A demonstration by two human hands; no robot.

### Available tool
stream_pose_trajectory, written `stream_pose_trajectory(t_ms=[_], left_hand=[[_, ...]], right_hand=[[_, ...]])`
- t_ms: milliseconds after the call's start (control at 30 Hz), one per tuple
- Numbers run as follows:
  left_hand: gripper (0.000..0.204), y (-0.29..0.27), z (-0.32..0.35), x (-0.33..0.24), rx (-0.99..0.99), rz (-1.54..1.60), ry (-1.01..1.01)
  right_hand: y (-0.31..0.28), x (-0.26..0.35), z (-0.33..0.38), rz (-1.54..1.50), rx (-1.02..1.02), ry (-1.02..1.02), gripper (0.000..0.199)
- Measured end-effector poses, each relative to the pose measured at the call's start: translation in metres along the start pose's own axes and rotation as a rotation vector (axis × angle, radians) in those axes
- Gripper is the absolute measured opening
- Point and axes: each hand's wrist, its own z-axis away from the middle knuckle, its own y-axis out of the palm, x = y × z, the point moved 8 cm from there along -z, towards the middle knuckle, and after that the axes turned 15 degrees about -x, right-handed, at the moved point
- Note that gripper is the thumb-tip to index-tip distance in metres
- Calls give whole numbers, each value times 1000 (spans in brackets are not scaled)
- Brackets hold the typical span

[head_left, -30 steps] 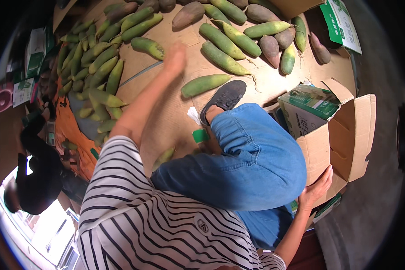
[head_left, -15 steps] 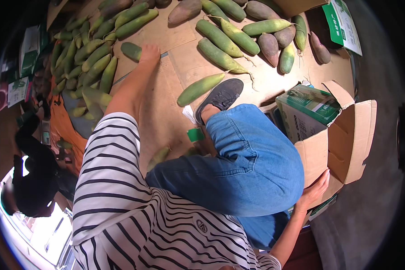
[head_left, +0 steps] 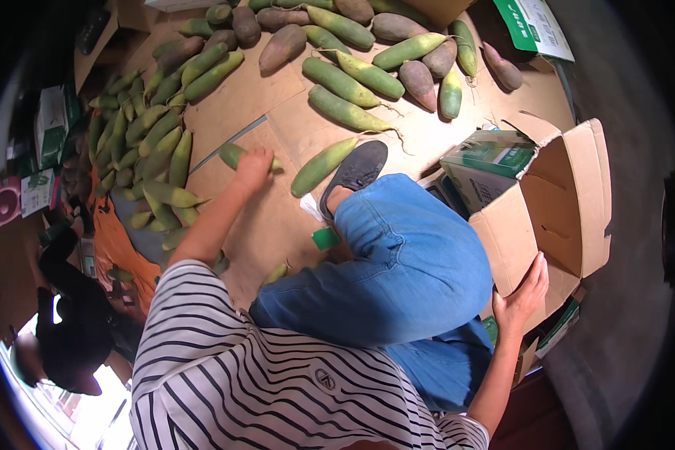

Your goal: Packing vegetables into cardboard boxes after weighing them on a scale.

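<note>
My left hand (head_left: 256, 165) is closed around the middle of a green radish (head_left: 231, 154), just above the cardboard-covered floor; both ends stick out past my fingers. Another green radish (head_left: 322, 166) lies beside my dark shoe (head_left: 364, 166). At the right, an open cardboard box (head_left: 508, 238) stands by my bent knee. My right hand (head_left: 523, 298) grips its near edge, thumb on one side and fingers stretched along the other. The box's inside shows only in part.
Many green radishes (head_left: 157, 142) are heaped at the left; more lie at the back among purplish roots (head_left: 283, 49). Green-and-white cartons (head_left: 487, 169) stand behind the open box. An orange cloth (head_left: 120, 240) lies at left, near another person in dark clothes (head_left: 82, 322).
My left hand has lifted the green radish and brought it nearer to me. My right hand stays at the box edge. The view has shifted slightly.
</note>
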Motion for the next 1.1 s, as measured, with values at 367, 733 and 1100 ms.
stream_pose_trajectory(t_ms=[367,733,1100], left_hand=[[30,-143,-29,-37,-528,947,-517],[43,-408,-100,-306,-794,1513,585],[29,-317,-140,-480,-117,541,823]], right_hand=[[-8,-2,-5,-68,60,52,101],[-6,1,-4,-91,100,38,107],[-5,1,-1,-89,93,8,103]])
